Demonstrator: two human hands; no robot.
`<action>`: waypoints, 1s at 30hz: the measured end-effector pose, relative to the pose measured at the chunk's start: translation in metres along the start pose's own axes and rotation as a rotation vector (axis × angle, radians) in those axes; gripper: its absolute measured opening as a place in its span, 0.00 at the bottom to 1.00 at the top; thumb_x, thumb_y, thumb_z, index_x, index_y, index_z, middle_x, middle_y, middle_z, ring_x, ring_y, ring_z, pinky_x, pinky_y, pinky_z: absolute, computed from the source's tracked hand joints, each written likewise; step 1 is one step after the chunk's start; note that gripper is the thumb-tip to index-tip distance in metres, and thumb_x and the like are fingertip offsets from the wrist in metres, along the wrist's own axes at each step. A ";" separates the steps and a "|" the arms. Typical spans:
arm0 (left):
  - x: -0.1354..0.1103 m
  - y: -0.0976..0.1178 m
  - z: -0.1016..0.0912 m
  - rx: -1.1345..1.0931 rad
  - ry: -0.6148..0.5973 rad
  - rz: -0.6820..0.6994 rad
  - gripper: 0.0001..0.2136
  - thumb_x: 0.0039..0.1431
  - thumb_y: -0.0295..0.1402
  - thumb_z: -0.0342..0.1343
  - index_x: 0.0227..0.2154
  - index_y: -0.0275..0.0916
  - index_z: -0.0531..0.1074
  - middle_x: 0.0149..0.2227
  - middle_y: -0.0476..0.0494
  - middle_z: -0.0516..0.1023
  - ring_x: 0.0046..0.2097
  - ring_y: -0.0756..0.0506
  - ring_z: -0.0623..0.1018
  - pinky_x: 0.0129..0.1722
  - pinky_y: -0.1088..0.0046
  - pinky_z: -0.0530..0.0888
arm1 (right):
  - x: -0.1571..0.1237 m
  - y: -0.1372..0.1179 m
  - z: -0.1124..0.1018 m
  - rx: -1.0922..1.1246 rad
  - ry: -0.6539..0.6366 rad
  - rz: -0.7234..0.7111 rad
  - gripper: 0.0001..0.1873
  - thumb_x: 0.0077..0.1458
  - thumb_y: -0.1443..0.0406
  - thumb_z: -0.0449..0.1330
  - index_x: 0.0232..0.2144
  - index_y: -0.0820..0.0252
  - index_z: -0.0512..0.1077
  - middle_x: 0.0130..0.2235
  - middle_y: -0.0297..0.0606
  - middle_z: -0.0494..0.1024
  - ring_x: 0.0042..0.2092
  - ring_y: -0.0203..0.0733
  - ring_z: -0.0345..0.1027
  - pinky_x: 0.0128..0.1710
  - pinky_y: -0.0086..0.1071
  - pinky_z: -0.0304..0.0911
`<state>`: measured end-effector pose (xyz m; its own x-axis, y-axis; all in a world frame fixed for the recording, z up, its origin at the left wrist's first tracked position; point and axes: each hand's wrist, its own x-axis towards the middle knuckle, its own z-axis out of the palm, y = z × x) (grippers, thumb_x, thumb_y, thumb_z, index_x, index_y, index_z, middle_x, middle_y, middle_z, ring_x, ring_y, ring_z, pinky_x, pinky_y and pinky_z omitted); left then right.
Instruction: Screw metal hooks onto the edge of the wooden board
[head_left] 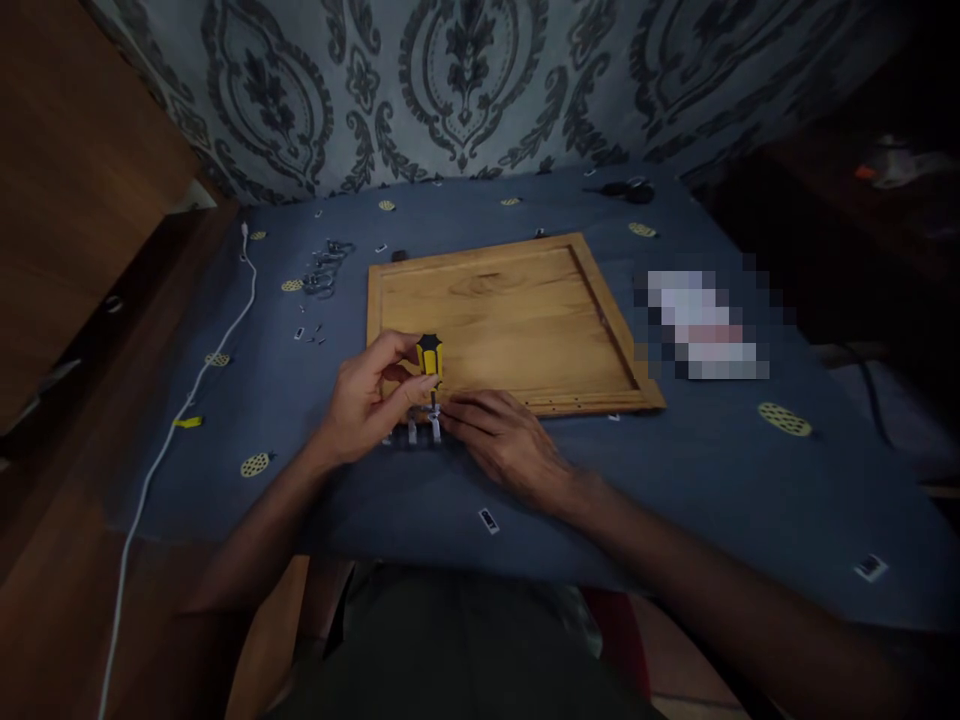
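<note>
My left hand [369,397] is closed round a small screwdriver [430,362] with a yellow and black handle, held upright with its tip pointing down. My right hand [501,438] rests beside it, fingers pressed on a small silver metal bracket [417,430] at the near edge of a wooden board [504,320]. The board is a square framed panel lying flat on a blue patterned cloth [675,480]. The screwdriver tip meets the bracket just under my fingers.
Metal hooks and rings [324,270] and several loose small parts lie left of the board. A white cable [196,380] runs along the left edge. A dark tool [627,189] lies at the back right. Wooden furniture [67,200] stands to the left.
</note>
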<state>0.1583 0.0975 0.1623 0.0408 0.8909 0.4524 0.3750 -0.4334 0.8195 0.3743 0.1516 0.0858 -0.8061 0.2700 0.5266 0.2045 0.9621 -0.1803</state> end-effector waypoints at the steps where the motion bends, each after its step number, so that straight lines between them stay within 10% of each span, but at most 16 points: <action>1: 0.000 0.000 0.000 -0.019 0.001 -0.012 0.08 0.67 0.36 0.61 0.44 0.39 0.73 0.40 0.46 0.79 0.38 0.50 0.81 0.37 0.76 0.79 | 0.000 0.000 0.000 -0.004 0.003 0.000 0.17 0.67 0.74 0.54 0.51 0.60 0.80 0.51 0.43 0.85 0.56 0.48 0.75 0.54 0.44 0.71; 30: 0.015 0.007 0.002 0.205 0.028 0.121 0.09 0.62 0.36 0.66 0.41 0.38 0.77 0.35 0.48 0.78 0.36 0.50 0.78 0.36 0.78 0.77 | 0.000 0.000 0.002 0.025 0.001 0.015 0.18 0.67 0.73 0.54 0.52 0.60 0.80 0.51 0.45 0.84 0.55 0.50 0.73 0.53 0.46 0.72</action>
<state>0.1628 0.1079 0.1739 0.0724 0.8289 0.5547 0.5494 -0.4973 0.6715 0.3737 0.1516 0.0842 -0.8026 0.2848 0.5242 0.2031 0.9566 -0.2087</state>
